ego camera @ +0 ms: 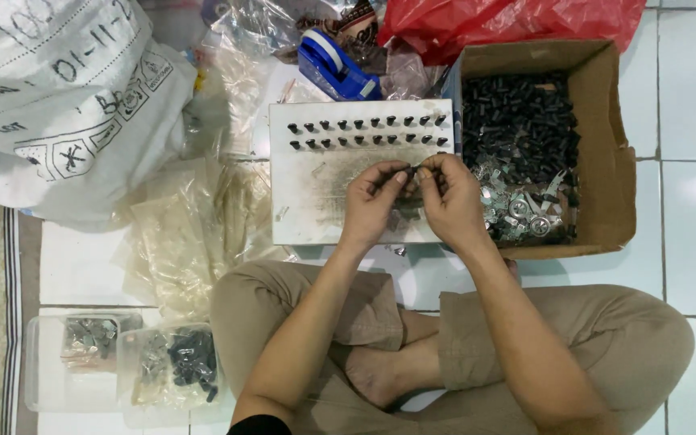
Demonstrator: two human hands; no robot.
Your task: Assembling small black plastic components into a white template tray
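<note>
1. White sack [58, 97]: on the tiled floor [694, 201], far left corner.
2. Cardboard box [606, 145]: right of the board, holding black and metal parts.
3. White board [316, 201]: floor centre; two rows of black knobs [364, 133] along its far edge.
4. Clear tubs [122, 366]: near left, beside the knee.
5. Left hand [372, 201] and right hand [449, 197]: together over the board's near right part, fingertips pinching a small dark part [411, 171].

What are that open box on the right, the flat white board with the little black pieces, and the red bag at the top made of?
Box: brown cardboard, matte, with raw folded flaps. White board: probably painted metal, scuffed grey at its middle. Red bag: thin plastic, glossy and crinkled.
</note>
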